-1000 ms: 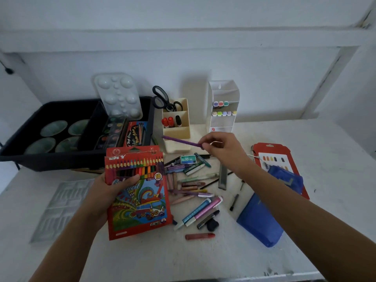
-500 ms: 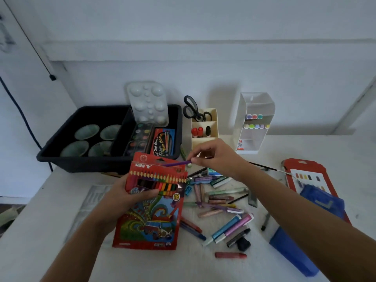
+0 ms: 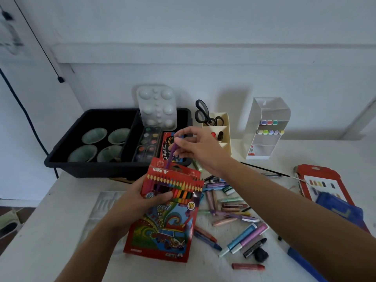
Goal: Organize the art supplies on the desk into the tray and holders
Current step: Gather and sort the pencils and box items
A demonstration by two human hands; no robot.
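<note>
Black plastic forms the tray at the far left of the desk, with four pale green bowls on one side of its divider, and a paint set and a white palette on the other. Just in front, the left hand grips the red pencil box by its upper edge, thumb across the window, tilting it up off the desk. Above the box's open top, the right hand pinches a purple pencil near its upper end, its lower end entering the box mouth. To finish this well, I judge the box should be held steady while the pencil is lined up with an empty slot and slid straight down, not forced against its neighbours. Further right stand the cream holder with scissors and the clear marker holder. Loose crayons and markers lie scattered between box and blue pouch, not yet sorted.
</note>
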